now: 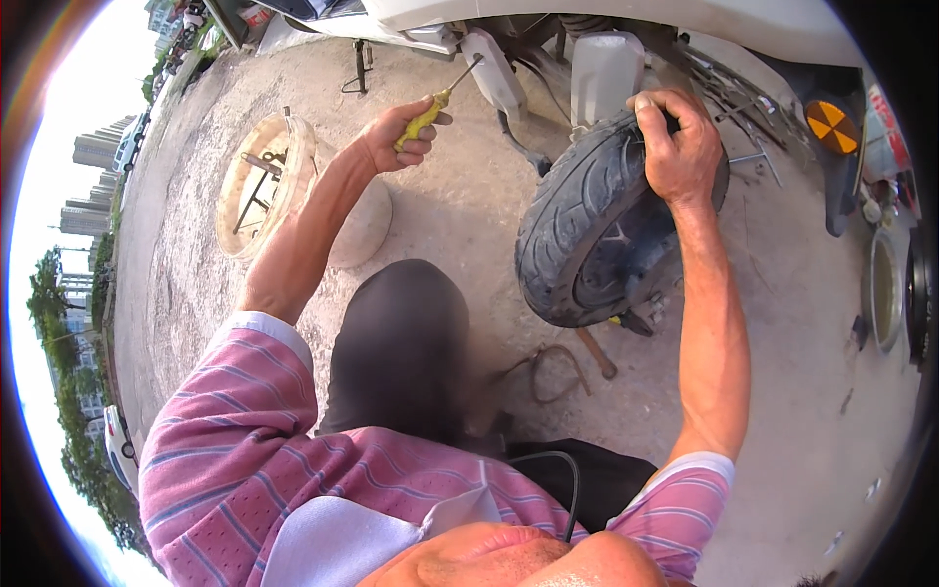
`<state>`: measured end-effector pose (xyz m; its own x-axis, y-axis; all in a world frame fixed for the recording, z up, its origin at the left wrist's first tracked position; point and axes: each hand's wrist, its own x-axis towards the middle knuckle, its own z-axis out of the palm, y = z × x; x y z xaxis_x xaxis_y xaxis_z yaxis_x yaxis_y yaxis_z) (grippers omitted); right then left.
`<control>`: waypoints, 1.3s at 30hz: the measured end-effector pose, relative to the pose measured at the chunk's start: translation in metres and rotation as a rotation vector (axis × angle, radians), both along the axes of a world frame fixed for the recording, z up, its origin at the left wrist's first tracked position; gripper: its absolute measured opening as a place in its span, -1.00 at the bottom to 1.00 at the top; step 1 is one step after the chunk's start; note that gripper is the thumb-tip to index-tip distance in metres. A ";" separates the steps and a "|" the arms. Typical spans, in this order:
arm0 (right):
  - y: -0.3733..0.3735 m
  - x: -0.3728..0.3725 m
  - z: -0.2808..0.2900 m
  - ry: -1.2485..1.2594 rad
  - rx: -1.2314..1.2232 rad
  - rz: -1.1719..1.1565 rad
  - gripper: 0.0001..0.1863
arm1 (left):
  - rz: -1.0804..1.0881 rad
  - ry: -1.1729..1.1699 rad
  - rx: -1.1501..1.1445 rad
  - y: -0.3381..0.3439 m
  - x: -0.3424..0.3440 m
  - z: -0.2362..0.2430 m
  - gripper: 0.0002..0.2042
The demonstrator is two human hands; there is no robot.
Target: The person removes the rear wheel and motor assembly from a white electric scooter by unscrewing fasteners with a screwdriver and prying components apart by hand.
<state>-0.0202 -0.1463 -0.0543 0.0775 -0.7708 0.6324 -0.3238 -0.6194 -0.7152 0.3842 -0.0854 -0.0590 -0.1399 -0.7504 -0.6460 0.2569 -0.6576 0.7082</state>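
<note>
My left hand [396,135] is raised, its fingers closed around the yellow handle of a screwdriver [424,119]. The thin metal shaft points up and away to the right, touching nothing that I can make out. My right hand [677,147] grips the top of a black, worn tyre [577,210], thumb over the tread and fingers curled at the upper edge. The tyre stands tilted on the ground with a dark wheel rim [616,245] inside it. My right fingertips are partly hidden behind the hand.
A pale bucket [311,171] holding metal tools lies near my left forearm. White plastic jugs [606,73] stand beyond the tyre, under a white vehicle body [626,12]. A wooden handle [595,354] and a looped cord [536,377] lie before me. Metal rods [729,88] and a basin [885,292] are to the right.
</note>
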 end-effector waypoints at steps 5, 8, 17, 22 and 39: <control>-0.002 -0.008 0.001 -0.026 0.015 0.018 -0.78 | 0.072 -0.676 -0.139 0.000 -0.037 0.003 -0.60; -0.002 -0.006 0.000 0.000 0.015 -0.015 -0.79 | -0.123 -1.467 -0.375 -0.001 -0.038 0.010 -0.59; 0.002 -0.005 0.004 0.071 0.001 -0.012 -0.80 | -0.027 -0.439 -0.044 -0.010 -0.004 0.011 -0.58; 0.000 0.000 0.001 0.021 -0.037 -0.009 -0.79 | 0.034 0.218 0.011 -0.004 0.006 -0.011 -0.63; 0.042 0.056 0.060 0.226 -0.156 0.038 -0.79 | 0.005 0.265 -0.092 -0.012 0.024 -0.010 -0.68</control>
<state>0.0355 -0.1043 0.0060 0.2567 -0.6596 0.7064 -0.4390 -0.7307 -0.5228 0.4083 -0.0970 -0.0685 -0.2910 -0.8053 -0.5165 0.4441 -0.5919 0.6726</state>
